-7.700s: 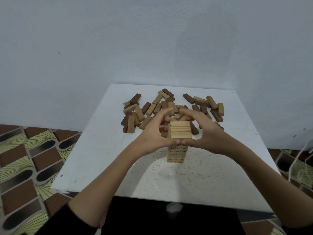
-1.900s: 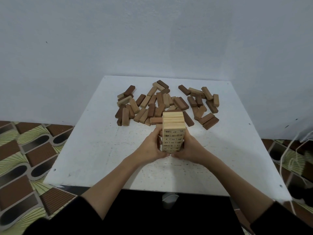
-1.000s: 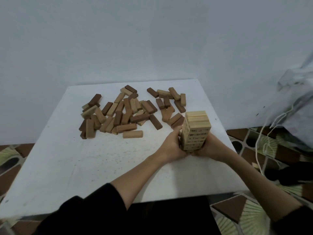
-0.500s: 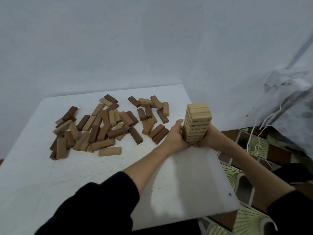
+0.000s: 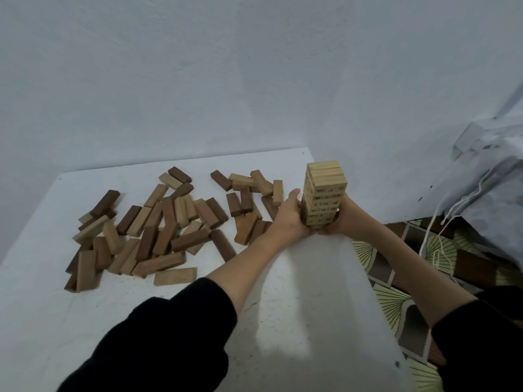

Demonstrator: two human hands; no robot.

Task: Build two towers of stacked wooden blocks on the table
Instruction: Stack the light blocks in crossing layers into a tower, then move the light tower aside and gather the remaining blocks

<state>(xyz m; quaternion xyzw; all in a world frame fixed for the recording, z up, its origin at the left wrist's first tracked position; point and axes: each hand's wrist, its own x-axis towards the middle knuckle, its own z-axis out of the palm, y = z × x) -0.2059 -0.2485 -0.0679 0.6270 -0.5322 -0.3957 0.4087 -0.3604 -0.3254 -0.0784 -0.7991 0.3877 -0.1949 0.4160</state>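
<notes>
My left hand (image 5: 287, 215) and right hand (image 5: 341, 219) clasp the first tower (image 5: 322, 193); left of my grip, loose blocks (image 5: 158, 227) await the second.

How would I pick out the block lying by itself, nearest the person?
Start at the white table and find the heap of loose blocks on its left half. On the heap's near edge lies one pale block, flat and crosswise. It alone touches no other block.
</notes>
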